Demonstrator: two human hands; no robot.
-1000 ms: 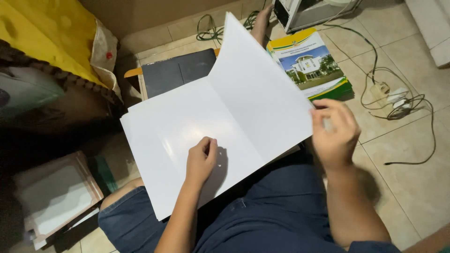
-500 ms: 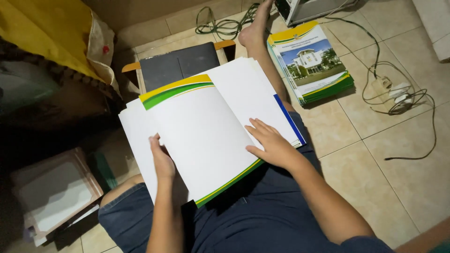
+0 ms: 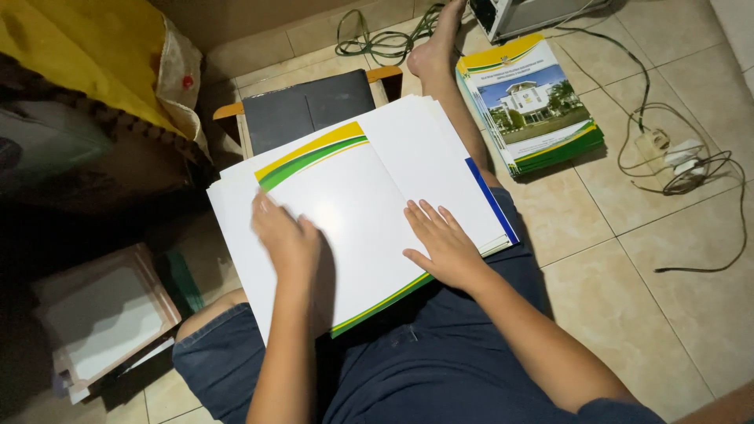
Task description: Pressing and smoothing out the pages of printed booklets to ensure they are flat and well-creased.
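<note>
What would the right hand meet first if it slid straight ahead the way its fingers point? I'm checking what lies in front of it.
The right hand lies flat on the white sheets, fingers pointing up-left. It would probably cross bare paper, then reach the dark board past the far edge.

tiled floor point(image 3: 628, 259), booklet stack point(image 3: 534, 102), cables point(image 3: 683, 165)

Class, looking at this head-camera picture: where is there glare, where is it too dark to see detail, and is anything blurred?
Head view: soft glare on the glossy white sheet between the hands; deep shadow swallows the left side near the paper stack; left hand slightly motion-blurred; tiled floor evenly lit.
</note>
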